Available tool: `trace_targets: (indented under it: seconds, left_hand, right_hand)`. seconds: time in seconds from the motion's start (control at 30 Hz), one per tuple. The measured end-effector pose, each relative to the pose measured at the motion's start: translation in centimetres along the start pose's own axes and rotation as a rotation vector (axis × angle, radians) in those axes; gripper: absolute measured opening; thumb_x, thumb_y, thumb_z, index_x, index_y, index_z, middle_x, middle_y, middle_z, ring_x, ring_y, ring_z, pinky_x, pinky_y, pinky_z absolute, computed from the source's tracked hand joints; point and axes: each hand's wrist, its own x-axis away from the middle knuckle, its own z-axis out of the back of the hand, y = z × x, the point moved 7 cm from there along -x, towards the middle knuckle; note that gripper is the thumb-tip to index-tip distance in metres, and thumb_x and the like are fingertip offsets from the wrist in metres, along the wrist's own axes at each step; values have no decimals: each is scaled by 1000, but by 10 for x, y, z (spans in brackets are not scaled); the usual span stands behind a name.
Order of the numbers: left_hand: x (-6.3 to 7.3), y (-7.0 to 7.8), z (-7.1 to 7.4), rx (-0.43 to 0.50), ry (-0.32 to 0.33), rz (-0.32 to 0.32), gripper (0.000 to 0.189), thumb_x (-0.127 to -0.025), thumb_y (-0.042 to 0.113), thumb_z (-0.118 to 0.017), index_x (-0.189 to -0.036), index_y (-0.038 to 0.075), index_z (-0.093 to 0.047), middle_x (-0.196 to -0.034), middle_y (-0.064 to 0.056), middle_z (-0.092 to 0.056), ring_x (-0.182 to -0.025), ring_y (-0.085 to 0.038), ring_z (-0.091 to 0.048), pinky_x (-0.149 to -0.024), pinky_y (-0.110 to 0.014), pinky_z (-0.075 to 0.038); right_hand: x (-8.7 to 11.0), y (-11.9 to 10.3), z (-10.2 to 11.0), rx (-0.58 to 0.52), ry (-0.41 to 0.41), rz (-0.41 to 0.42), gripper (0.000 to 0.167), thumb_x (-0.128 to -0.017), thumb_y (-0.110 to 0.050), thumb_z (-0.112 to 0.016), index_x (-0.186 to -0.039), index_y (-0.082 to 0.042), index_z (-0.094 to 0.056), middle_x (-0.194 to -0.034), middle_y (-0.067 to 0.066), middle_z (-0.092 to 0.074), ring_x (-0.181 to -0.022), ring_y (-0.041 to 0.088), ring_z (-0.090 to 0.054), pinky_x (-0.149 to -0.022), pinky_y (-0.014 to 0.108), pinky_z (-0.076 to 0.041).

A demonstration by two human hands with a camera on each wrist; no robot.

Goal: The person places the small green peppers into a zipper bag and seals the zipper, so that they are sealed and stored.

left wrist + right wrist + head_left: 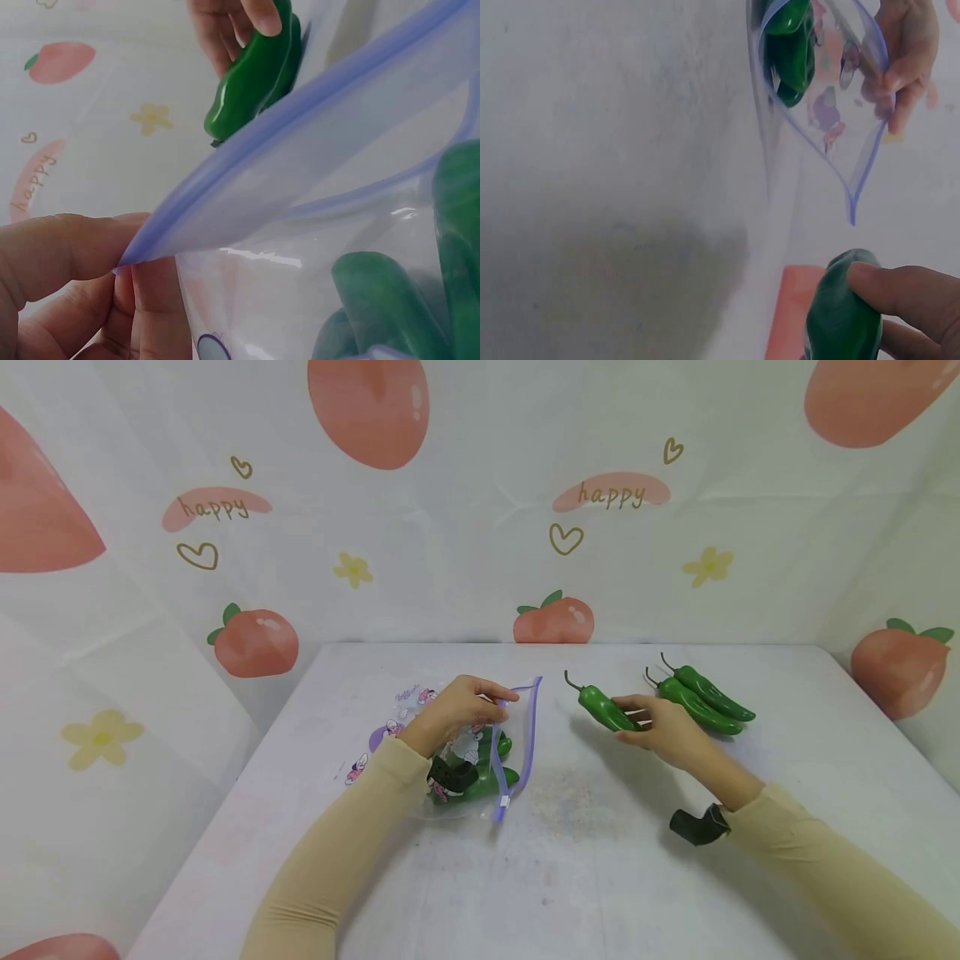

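Note:
A clear zip bag (528, 735) with a purple zip edge and printed cartoon figures lies on the table, its mouth spread towards the right. Several green peppers (386, 300) show inside it. My left hand (467, 708) pinches the rim of the bag's mouth between thumb and fingers. To the right of the mouth, apart from it, my right hand (663, 728) holds a green chili pepper (600, 707) by its lower end, stem pointing up and left. Thumb and fingers press on that pepper's sides in the right wrist view.
Two more green peppers (697, 706) lie side by side on the white table (600, 877), behind and to the right of my right hand. A white cloth backdrop (465, 527) with printed peaches stands along the far edge.

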Motion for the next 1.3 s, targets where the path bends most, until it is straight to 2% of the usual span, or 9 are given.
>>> trace_targets:
  seconds: [0.43,0.6,0.8,0.97,1.3]
  left_hand:
    - [0,-1,0,-8,9,27,33,-83,-6,-67,-116,-4,-68,-81,-2,-53,-62,-11,-50,-52,-22,-36]
    - [-1,-1,0,-9,9,35,35,-83,-6,-67,-118,-5,-66,-81,-3,-53,-62,-11,-51,-51,-22,-35]
    - [-2,-2,0,-16,20,46,31,-82,-5,-69,-113,-1,-70,-83,-3,-53,-63,-12,-52,-52,-21,-36]
    - [-1,-2,0,-17,17,55,35,-82,-5,-69,-117,-3,-68,-84,-3,-53,-65,-12,-54,-54,-21,-38]
    - [-2,-2,-2,2,-5,26,36,-82,-7,-67,-118,-6,-66,-81,-2,-53,-63,-11,-52,-54,-20,-39]
  right_hand:
    - [11,-20,-8,12,-13,103,52,-84,-11,-73,-133,0,-56,-130,22,-58,-111,40,-61,-88,47,-53]
    - [15,-27,-11,8,-25,104,52,-84,-12,-74,-132,-1,-57,-129,21,-59,-110,38,-62,-88,47,-53]
    - [18,-36,-18,0,-57,123,51,-83,-11,-75,-131,-2,-59,-127,20,-60,-110,38,-62,-88,46,-53]
    - [17,-40,-27,-7,-93,127,51,-83,-9,-75,-131,-2,-59,-127,19,-61,-112,37,-61,-89,47,-53]
    - [16,-47,-44,-2,-148,133,50,-82,-8,-76,-129,-2,-60,-125,18,-62,-110,35,-62,-89,46,-53]
